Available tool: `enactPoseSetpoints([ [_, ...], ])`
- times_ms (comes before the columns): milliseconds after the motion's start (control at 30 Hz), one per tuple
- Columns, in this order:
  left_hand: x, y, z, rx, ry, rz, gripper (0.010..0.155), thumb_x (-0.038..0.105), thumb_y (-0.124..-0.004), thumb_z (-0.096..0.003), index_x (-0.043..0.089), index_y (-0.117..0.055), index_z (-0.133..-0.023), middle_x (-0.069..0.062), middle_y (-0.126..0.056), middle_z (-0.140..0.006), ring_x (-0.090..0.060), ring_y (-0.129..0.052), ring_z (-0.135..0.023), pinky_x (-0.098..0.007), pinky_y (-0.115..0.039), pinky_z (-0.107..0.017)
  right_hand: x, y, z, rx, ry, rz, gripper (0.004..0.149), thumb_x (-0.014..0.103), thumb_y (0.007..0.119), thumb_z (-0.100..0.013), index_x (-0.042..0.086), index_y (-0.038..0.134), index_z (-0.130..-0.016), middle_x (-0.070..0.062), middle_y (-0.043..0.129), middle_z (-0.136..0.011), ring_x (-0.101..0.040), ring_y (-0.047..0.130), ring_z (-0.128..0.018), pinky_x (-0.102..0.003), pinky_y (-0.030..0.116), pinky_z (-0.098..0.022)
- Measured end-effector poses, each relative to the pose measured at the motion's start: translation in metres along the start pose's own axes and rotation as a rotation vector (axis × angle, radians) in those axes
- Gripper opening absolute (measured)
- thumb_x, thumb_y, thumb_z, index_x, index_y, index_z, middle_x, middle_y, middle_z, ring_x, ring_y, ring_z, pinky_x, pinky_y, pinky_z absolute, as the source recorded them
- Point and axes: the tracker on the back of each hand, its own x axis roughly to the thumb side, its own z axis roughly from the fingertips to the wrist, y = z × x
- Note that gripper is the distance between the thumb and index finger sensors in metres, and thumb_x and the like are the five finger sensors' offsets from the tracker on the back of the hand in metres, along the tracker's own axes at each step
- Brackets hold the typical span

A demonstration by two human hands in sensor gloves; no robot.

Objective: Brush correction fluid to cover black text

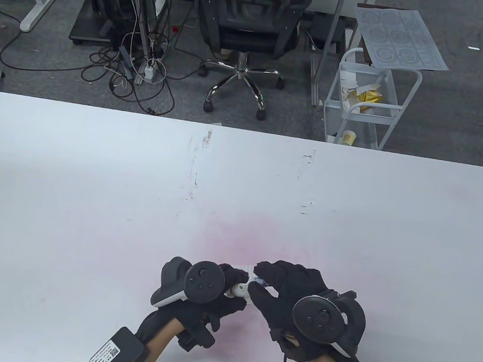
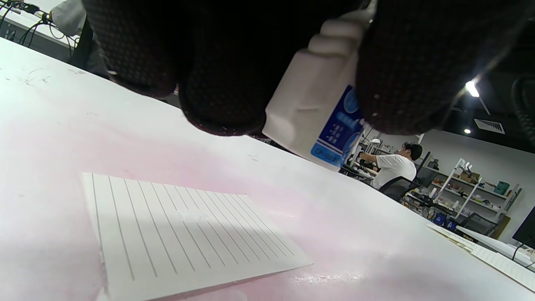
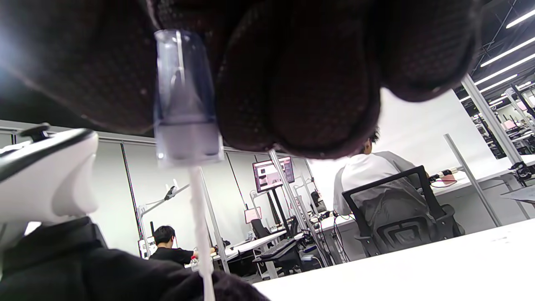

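My left hand (image 1: 225,289) grips a white correction fluid bottle (image 1: 239,290), whose blue label shows in the left wrist view (image 2: 317,113), held tilted above the table. My right hand (image 1: 267,280) pinches the clear cap (image 3: 184,100) with its thin white brush stem (image 3: 200,234) hanging down toward the bottle. Below the hands lies a lined sheet of paper (image 2: 184,238) with a small white patch of dried fluid (image 2: 194,216) on it. In the table view the paper is almost wholly hidden by the hands; no black text shows.
The white table (image 1: 85,194) has a pink stain around the hands. More paper sheets (image 2: 485,251) lie at the table's right edge. Beyond the far edge stand an office chair (image 1: 247,23) and a white cart (image 1: 367,100). People sit at desks in the background.
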Motion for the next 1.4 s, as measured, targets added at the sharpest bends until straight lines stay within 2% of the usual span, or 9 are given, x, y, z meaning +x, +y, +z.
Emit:
enactPoseSetpoints([
  [267, 0.004, -0.002, 0.000, -0.009, -0.010, -0.016, 0.060, 0.050, -0.095, -0.0320, 0.024, -0.085, -0.085, -0.005, -0.099, -0.077, -0.021, -0.103, -0.055, -0.043, -0.084, -0.053, 0.001, 0.012, -0.001, 0.073, 0.007, 0.044, 0.047, 0.050, 0.093, -0.033, 0.020, 0.094, -0.068, -0.006, 0.097, -0.058, -0.025, 0.104, -0.035, -0.051, 0.083, -0.041],
  [533, 0.012, -0.004, 0.000, -0.013, -0.033, -0.008, 0.060, 0.048, -0.097, -0.0302, 0.022, -0.087, -0.083, -0.007, -0.100, -0.074, -0.021, -0.104, -0.052, -0.043, -0.085, -0.051, 0.004, 0.039, 0.000, 0.214, 0.005, 0.145, 0.048, 0.051, 0.092, -0.034, 0.020, 0.093, -0.070, -0.006, 0.096, -0.060, -0.026, 0.104, -0.038, -0.051, 0.082, -0.043],
  [633, 0.013, -0.004, 0.001, -0.007, -0.035, -0.046, 0.060, 0.047, -0.097, -0.0289, 0.021, -0.088, -0.082, -0.007, -0.101, -0.073, -0.021, -0.104, -0.050, -0.043, -0.085, -0.050, 0.005, 0.043, 0.000, 0.226, 0.007, 0.147, 0.048, 0.051, 0.091, -0.034, 0.020, 0.092, -0.071, -0.006, 0.096, -0.061, -0.026, 0.103, -0.039, -0.051, 0.081, -0.044],
  [833, 0.014, -0.006, 0.000, -0.020, -0.026, -0.037, 0.060, 0.048, -0.097, -0.0284, 0.020, -0.089, -0.081, -0.008, -0.102, -0.071, -0.021, -0.104, -0.048, -0.043, -0.086, -0.049, 0.004, 0.046, -0.001, 0.279, 0.007, 0.142, 0.049, 0.052, 0.087, -0.036, 0.019, 0.091, -0.072, -0.006, 0.095, -0.062, -0.027, 0.103, -0.040, -0.052, 0.080, -0.044],
  [967, 0.015, -0.006, 0.000, -0.024, -0.028, -0.040, 0.060, 0.048, -0.098, -0.0282, 0.020, -0.089, -0.081, -0.008, -0.102, -0.070, -0.020, -0.105, -0.047, -0.043, -0.086, -0.049, 0.005, 0.048, 0.000, 0.274, -0.004, 0.157, 0.049, 0.051, 0.087, -0.036, 0.019, 0.091, -0.073, -0.007, 0.094, -0.063, -0.027, 0.102, -0.042, -0.052, 0.080, -0.045],
  [1133, 0.012, -0.006, 0.000, -0.019, -0.022, -0.019, 0.060, 0.049, -0.098, -0.0283, 0.020, -0.090, -0.080, -0.008, -0.103, -0.069, -0.020, -0.105, -0.047, -0.043, -0.086, -0.048, 0.006, 0.049, -0.001, 0.362, -0.022, 0.145, 0.049, 0.045, 0.086, -0.038, 0.019, 0.085, -0.080, -0.007, 0.089, -0.073, -0.031, 0.099, -0.053, -0.055, 0.075, -0.051],
  [1233, 0.012, -0.006, 0.001, -0.020, -0.022, -0.026, 0.060, 0.049, -0.097, -0.0285, 0.020, -0.090, -0.081, -0.008, -0.102, -0.070, -0.020, -0.105, -0.047, -0.043, -0.086, -0.048, 0.005, 0.050, 0.000, 0.314, 0.003, 0.156, 0.048, 0.047, 0.087, -0.037, 0.019, 0.087, -0.076, -0.006, 0.091, -0.069, -0.029, 0.101, -0.049, -0.054, 0.077, -0.048],
  [1300, 0.013, -0.006, 0.001, -0.025, -0.026, -0.022, 0.060, 0.049, -0.097, -0.0286, 0.020, -0.089, -0.081, -0.008, -0.102, -0.070, -0.020, -0.105, -0.047, -0.043, -0.086, -0.048, 0.005, 0.049, 0.000, 0.272, 0.018, 0.201, 0.050, 0.054, 0.088, -0.034, 0.019, 0.091, -0.070, -0.005, 0.095, -0.062, -0.027, 0.103, -0.041, -0.052, 0.080, -0.045],
  [1400, 0.013, -0.006, 0.001, -0.028, -0.028, -0.021, 0.060, 0.049, -0.097, -0.0287, 0.020, -0.089, -0.081, -0.007, -0.102, -0.070, -0.020, -0.105, -0.047, -0.043, -0.086, -0.048, 0.004, 0.046, 0.001, 0.252, 0.014, 0.257, 0.053, 0.061, 0.086, -0.032, 0.021, 0.092, -0.066, -0.003, 0.096, -0.059, -0.026, 0.103, -0.038, -0.051, 0.081, -0.043],
])
